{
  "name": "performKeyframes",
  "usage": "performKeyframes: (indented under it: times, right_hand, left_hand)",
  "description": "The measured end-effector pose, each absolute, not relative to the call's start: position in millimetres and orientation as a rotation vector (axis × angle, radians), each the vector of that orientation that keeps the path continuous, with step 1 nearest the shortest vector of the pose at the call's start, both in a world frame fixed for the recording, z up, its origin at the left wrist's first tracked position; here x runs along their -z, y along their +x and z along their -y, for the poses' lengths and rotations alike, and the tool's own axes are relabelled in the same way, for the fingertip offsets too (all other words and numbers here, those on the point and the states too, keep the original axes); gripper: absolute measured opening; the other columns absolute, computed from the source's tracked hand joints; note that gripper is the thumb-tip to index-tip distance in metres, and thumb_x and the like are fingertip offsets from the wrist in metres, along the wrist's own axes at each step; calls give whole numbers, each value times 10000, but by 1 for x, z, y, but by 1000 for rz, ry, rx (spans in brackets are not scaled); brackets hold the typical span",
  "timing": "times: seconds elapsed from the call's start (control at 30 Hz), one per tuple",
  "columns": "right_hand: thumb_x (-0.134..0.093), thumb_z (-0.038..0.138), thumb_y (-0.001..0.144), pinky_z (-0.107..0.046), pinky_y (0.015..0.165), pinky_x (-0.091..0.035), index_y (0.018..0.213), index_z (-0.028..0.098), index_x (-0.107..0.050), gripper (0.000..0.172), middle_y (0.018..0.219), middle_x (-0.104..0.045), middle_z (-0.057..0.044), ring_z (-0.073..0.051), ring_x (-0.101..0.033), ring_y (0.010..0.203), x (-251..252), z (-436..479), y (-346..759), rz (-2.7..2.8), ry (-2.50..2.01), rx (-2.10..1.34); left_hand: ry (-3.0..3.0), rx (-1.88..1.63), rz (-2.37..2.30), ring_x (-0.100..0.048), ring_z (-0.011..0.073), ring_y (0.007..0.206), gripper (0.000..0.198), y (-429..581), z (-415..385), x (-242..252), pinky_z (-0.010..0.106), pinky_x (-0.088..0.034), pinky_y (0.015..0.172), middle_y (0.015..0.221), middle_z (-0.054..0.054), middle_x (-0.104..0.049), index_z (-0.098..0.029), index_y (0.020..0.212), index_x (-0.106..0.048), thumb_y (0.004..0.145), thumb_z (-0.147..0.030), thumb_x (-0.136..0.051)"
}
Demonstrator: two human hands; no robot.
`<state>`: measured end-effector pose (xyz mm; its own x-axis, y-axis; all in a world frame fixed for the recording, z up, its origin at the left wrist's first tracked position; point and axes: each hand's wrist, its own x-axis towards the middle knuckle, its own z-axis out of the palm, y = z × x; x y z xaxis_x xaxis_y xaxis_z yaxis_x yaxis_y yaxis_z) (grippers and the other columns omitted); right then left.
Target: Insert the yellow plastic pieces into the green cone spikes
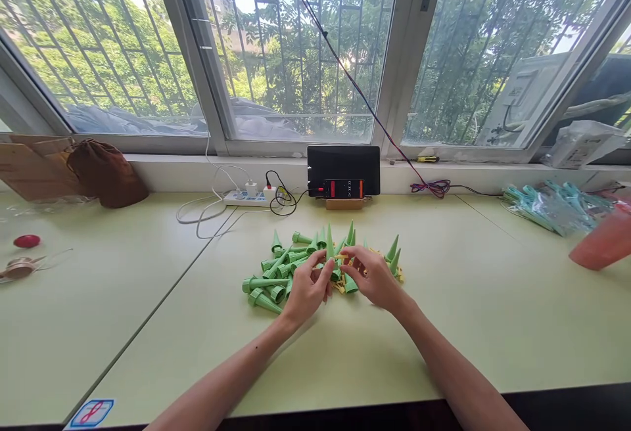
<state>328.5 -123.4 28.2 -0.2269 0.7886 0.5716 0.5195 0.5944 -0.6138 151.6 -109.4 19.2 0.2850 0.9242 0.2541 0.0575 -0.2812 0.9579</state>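
Note:
My left hand [309,288] is closed around the base of a green plastic cone spike [330,242], its tip pointing up. Between the thumb and fingers of my right hand [373,274] is a small yellow piece [341,257], held against the side of that spike; whether it is inserted I cannot tell. A heap of similar green spikes [276,281] spreads to the left of and behind my hands. More green spikes [393,250] and loose small yellow pieces [400,273] lie beyond my right hand, partly hidden by it.
Behind the heap a phone [345,188] leans on a dark tablet [315,161]. A power strip [246,199] with cables is at the back left, near a brown drawstring bag [106,171]. To the right lie bagged turquoise items [547,204] and a red plastic-wrapped bundle [601,237].

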Motion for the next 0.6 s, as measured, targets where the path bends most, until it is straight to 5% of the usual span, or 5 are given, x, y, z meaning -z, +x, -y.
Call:
performKeyframes:
  times: [0.23, 0.6]
  right_hand:
    - [-529, 203, 943, -274, 696, -472, 1077, 209, -580, 145, 935, -639, -51, -158, -592, 737, -28, 122, 328, 1898, -1031, -346]
    - [-520, 190, 945, -264, 686, -449, 1049, 207, -565, 115, 886, -622, -34, -155, -577, 741, -27, 122, 329, 1927, -1025, -346]
  left_hand:
    - [1605, -1150, -912, -502, 82, 414, 361, 151, 111, -22, 215, -384, 360, 839, 19, -597, -168, 1088, -536, 894, -473, -542]
    - [1656, -1149, -921, -528, 114, 425, 339, 149, 111, -22, 209, -382, 379, 631, -23, -558, -159, 1087, -550, 909, -447, -532]
